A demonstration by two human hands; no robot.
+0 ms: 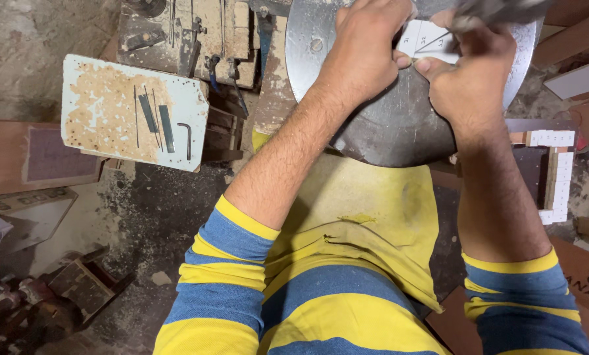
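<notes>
Dusty grey workshop floor (156, 197)

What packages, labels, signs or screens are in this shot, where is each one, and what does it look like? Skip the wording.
Brown cardboard piece: bottom right, beside the right sleeve; flat, with dark print.
White card: on the grey round metal plate, between left hand and right hand; small, with thin drawn lines.
Flat pale carton: left edge, on the floor; whitish, edged with faint print.
No screens or signs.
</notes>
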